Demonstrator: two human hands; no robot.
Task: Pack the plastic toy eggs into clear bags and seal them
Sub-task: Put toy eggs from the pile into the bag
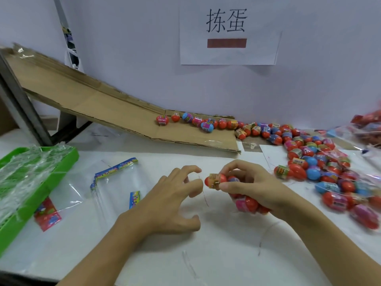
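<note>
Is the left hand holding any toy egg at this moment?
No, the left hand is empty with fingers spread above the table, while the right hand holds several eggs.

Even, bright indoor light, soft shadows only under the hands. Glare glints on crinkled clear plastic in the green plastic tray (68, 155) at left. Wide-angle bending curves the edges; the far-right red bagged eggs (369, 126) are motion-blurred.

A small packing workstation: a white table (206, 254) against a partition with a printed Chinese sign (228, 32) at 12 o'clock, a cardboard chute (92, 104) at 10 feeding toy eggs (309, 157) into a pile at 3, clear bags (119, 186) at 9.
</note>
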